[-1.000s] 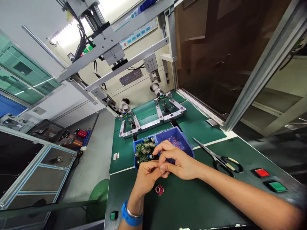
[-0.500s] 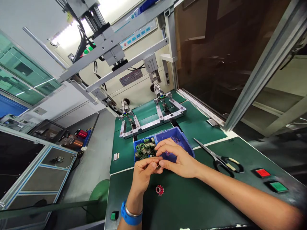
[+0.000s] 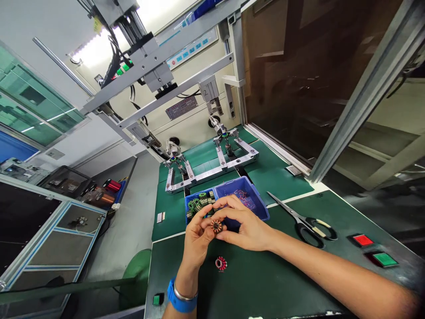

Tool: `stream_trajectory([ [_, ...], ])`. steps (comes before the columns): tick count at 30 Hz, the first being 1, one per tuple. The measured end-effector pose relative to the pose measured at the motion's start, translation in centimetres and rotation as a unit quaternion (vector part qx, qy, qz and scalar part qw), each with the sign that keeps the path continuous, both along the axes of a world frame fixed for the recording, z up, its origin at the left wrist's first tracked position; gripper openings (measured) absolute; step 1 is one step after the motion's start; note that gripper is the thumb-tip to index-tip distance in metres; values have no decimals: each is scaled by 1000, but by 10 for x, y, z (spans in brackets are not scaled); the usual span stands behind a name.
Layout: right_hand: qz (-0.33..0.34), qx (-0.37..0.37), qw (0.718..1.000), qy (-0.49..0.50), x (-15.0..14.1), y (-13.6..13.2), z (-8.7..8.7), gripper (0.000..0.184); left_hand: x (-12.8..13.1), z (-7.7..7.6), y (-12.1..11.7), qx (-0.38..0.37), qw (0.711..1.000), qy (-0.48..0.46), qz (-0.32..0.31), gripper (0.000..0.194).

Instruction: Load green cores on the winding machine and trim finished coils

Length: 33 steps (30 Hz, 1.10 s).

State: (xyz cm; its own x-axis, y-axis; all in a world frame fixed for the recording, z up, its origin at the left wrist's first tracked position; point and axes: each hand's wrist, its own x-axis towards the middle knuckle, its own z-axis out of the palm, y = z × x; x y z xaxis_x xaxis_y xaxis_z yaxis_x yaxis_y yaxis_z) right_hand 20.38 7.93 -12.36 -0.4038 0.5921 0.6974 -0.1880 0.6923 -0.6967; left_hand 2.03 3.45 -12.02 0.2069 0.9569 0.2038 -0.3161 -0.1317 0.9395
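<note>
Two bare hands meet on one copper-wound core (image 3: pixel 217 227), raised above the near part of the green worktop (image 3: pixel 259 283), its wound face toward the camera. The left hand (image 3: pixel 195 239) pinches it from the left, thumb at the front; its farther fingertips are partly hidden. The right hand (image 3: pixel 249 223) has its fingers arched over the core and its thumb at the lower right, gripping it from that side.

Surroundings: a red-wound core (image 3: pixel 221 263) lies on the worktop just below the hands. Beyond them, side by side, are a blue bin (image 3: pixel 186 212) of green-ended cores (image 3: pixel 197 204) and a second blue bin (image 3: pixel 260 199) containing wire scraps (image 3: pixel 244 197).

Obstructions: the hands block the near portion of both bins. A metal fixture (image 3: pixel 212 173) stands between the bins and the machine (image 3: pixel 191 119). Open scissors (image 3: pixel 300 217) lie right of the bins, blades pointing away; a red button (image 3: pixel 363 240) and a green button (image 3: pixel 385 258) sit farther right.
</note>
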Motion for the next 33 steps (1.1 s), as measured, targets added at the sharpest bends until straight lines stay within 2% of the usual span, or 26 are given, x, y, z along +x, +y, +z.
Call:
stream_trajectory([
  [5,25,-14,999,27,0,2,-1,24,3,3,-4,-13,999,-25,-28,46],
  [8,-13,-1,999,46,-1,2,-5,21,5,0,-3,-20,999,-43,-5,41],
  [13,-137,151,975,92,-2,1,-5,8,5,-5,0,-38,998,-31,45,30],
  [16,-160,217,960,74,-2,2,-3,7,5,-6,1,-45,997,-24,66,32],
  [19,-158,235,957,60,-1,2,-3,10,5,-5,1,-42,996,-17,81,35],
  [23,-148,222,961,73,0,1,-3,12,7,-4,1,-23,996,-19,81,32],
  [29,-133,106,981,94,0,-1,0,12,6,-5,1,4,998,-23,66,30],
  [33,-108,67,989,81,0,-2,0,13,5,-8,1,13,998,-23,53,34],
])
